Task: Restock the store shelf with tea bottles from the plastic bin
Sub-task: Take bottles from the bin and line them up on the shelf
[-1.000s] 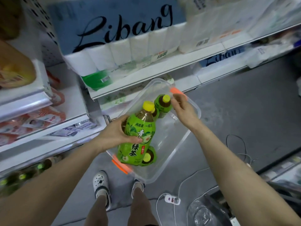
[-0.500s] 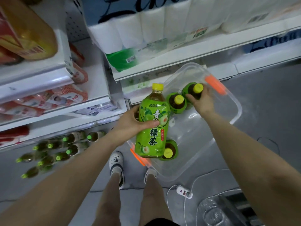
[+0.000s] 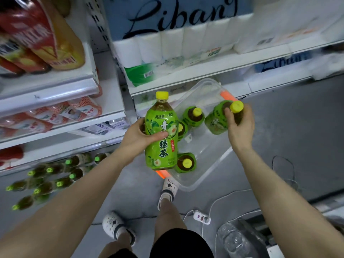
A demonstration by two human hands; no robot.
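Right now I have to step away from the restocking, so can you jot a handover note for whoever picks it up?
Left hand: grips a large green tea bottle upright above the near end of the plastic bin.
Right hand: holds a second tea bottle by its neck, tilted, over the bin's far end.
Bin: on the floor beside the shelves, with at least three bottles standing inside, one near the far end, one near the front, one partly hidden behind the held bottle.
Done: green-capped bottles already line the bottom shelf.
Left: shelve the two held bottles, then the rest.
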